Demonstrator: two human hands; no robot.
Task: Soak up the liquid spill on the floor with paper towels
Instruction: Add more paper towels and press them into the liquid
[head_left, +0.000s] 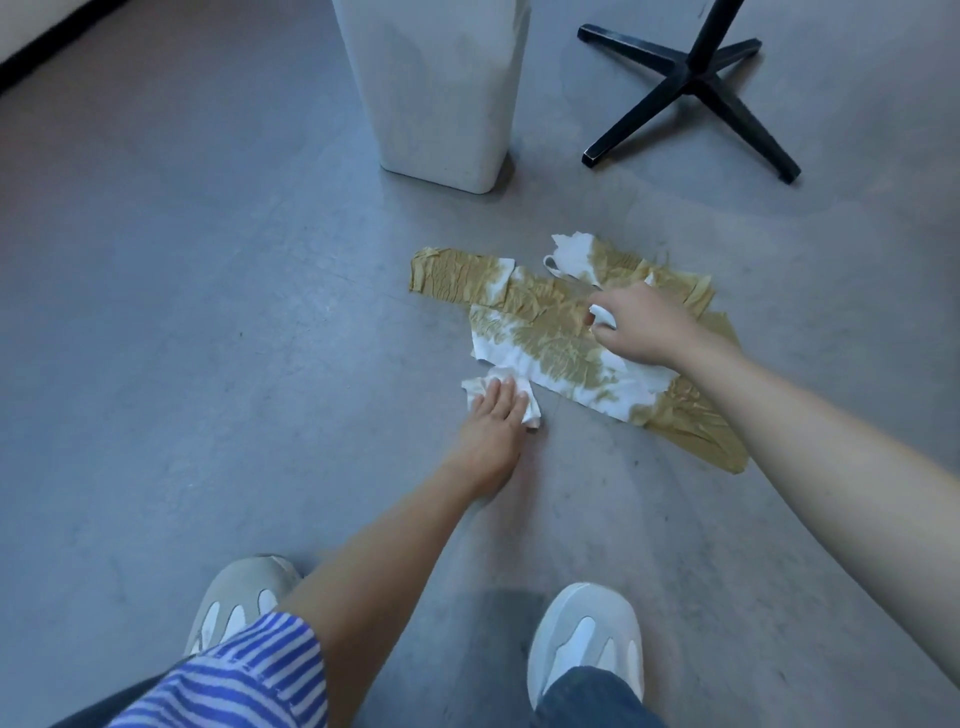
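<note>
Most of the spill looks soaked into the paper towels (550, 332) lying yellow-brown on the floor (208, 312), some white left to use, while my left hand (496, 413) presses flat-fingered on a small wad (475, 388) and my right hand (641, 327) has its grip curled round a white scrap (605, 314).

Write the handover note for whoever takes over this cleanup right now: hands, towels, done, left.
Left hand: flat, pressing a crumpled white paper towel wad on the grey floor.
Right hand: pinches a small white towel scrap above the spread sheets.
Flat paper towel sheets: laid over the spill, mostly soaked yellow-brown, some white patches.
Done: spill covered, largely absorbed.
Left: probably press the white patches down, then gather the soaked sheets.
</note>
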